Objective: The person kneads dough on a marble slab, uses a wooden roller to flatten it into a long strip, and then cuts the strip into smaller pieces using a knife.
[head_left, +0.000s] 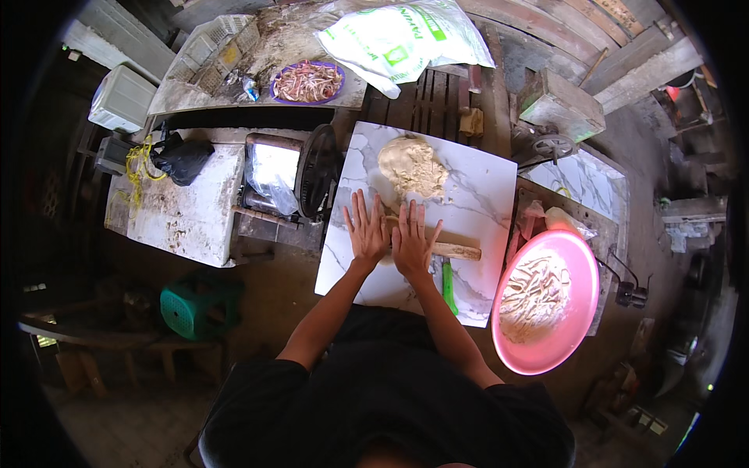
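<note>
On the white marbled board (pixel 480 175), my left hand (pixel 366 232) and my right hand (pixel 412 240) lie side by side, palms down with fingers stretched out. A little pale dough (pixel 392 223) shows between them; whatever else is under the palms is hidden. A wooden rod (pixel 458 251), like a rolling pin, sticks out to the right from beside my right hand; I cannot tell whether the hand touches it. Nearer me lies a green-handled tool (pixel 448 285), its working end not clear. Beyond my fingertips rests a large, rough lump of dough (pixel 409 165).
At the right stands a pink basin (pixel 587 292) holding floured dough strips. A machine with a dark wheel (pixel 317 171) sits left of the board. Further back are a purple-rimmed tray of strips (pixel 308 83), a white sack (pixel 406 43) and a plastic crate (pixel 214 54). A green stool (pixel 191 308) stands lower left.
</note>
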### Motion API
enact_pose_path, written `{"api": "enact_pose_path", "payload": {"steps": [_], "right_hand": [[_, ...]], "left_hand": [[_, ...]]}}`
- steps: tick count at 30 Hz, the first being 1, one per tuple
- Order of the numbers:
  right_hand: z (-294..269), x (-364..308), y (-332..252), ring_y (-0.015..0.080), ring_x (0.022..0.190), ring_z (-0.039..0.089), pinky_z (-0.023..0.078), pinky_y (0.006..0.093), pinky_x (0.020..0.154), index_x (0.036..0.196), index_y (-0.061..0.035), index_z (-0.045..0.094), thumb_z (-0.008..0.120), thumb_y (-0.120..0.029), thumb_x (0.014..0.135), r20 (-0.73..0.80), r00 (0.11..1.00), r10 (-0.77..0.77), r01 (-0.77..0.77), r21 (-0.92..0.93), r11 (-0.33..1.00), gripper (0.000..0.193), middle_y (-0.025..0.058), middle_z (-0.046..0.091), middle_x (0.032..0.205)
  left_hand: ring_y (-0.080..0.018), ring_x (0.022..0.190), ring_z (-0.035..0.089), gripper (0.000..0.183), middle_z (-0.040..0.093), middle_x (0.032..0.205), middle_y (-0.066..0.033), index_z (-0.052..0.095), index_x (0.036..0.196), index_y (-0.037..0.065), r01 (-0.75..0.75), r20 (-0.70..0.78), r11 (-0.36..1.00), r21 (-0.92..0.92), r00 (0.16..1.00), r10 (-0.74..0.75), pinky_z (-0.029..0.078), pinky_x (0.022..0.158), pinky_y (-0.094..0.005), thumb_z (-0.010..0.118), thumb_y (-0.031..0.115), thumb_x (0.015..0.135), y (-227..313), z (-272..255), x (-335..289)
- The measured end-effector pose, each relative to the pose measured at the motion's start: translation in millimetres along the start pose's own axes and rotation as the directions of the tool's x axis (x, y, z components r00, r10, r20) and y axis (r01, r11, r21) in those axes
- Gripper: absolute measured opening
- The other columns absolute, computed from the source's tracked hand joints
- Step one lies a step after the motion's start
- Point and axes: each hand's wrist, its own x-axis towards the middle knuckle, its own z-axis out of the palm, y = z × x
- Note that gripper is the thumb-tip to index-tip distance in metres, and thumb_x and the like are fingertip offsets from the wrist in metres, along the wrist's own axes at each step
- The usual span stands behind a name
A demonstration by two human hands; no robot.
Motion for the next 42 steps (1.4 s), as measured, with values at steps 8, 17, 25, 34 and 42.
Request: {"api": "enact_pose_path", "payload": {"steps": [8, 17, 25, 34, 42], "right_hand": [[6.5, 73.9, 14.3, 0.0208, 0.127, 0.017, 0.003, 0.0556, 0.098, 0.129, -0.011, 0.029, 0.032, -0.031, 0.086, -0.126, 0.991, -0.042, 0.035, -0.059, 0.998, 0.048, 0.009, 0.022, 0.136], [-8.2, -11.3, -3.2, 0.0234, 0.126, 0.019, -0.001, 0.0605, 0.094, 0.129, -0.0079, 0.026, 0.032, -0.029, 0.086, 0.053, 0.998, -0.024, 0.021, 0.067, 0.998, 0.049, 0.0131, 0.027, 0.133], [3.8, 58.1, 10.3, 0.0207, 0.125, 0.022, 0.004, 0.0558, 0.098, 0.13, -0.0112, 0.027, 0.031, -0.031, 0.086, -0.049, 0.997, -0.057, 0.055, -0.04, 0.998, 0.048, 0.0101, 0.029, 0.133], [-11.8, -17.1, -7.0, 0.0235, 0.126, 0.021, 0.007, 0.0525, 0.099, 0.128, -0.0102, 0.03, 0.034, -0.029, 0.085, 0.011, 0.999, -0.039, 0.038, 0.035, 0.999, 0.048, 0.0127, 0.027, 0.134], [-1.6, 30.7, 4.2, 0.0242, 0.121, 0.029, 0.014, 0.0448, 0.101, 0.128, -0.0028, 0.027, 0.035, -0.027, 0.085, -0.015, 0.997, -0.08, 0.081, 0.049, 0.996, 0.05, 0.0161, 0.032, 0.13]], "left_hand": [[-0.0349, 0.127, 0.006, 0.051, 0.01, 0.136, -0.0238, 0.022, 0.13, 0.003, 0.092, -0.072, 0.995, -0.031, 0.993, -0.094, 0.003, 0.101, -0.0474, 0.031, 0.028, 0.087, -0.4, 21.6, 73.6], [-0.0289, 0.128, 0.012, 0.048, 0.018, 0.136, -0.0176, 0.023, 0.13, 0.004, -0.053, 0.066, 0.993, -0.101, 0.996, 0.06, 0.004, 0.101, -0.0468, 0.029, 0.022, 0.087, -4.6, -8.3, -11.5], [-0.0313, 0.128, 0.008, 0.051, 0.011, 0.137, -0.0206, 0.018, 0.132, 0.004, -0.062, -0.037, 0.996, -0.057, 0.998, 0.06, 0.004, 0.101, -0.0467, 0.031, 0.023, 0.086, -5.8, 12.1, 52.4], [-0.0276, 0.128, 0.011, 0.054, 0.015, 0.137, -0.0181, 0.019, 0.129, -0.002, -0.111, 0.042, 0.992, -0.067, 0.993, 0.114, 0.003, 0.102, -0.0454, 0.034, 0.021, 0.083, -5.1, -9.3, -10.6], [-0.0286, 0.128, 0.013, 0.053, 0.019, 0.135, -0.0206, 0.02, 0.128, -0.005, -0.08, 0.01, 0.996, -0.028, 0.997, 0.081, 0.006, 0.102, -0.0438, 0.033, 0.021, 0.084, -8.9, 10.1, 29.4]]}}
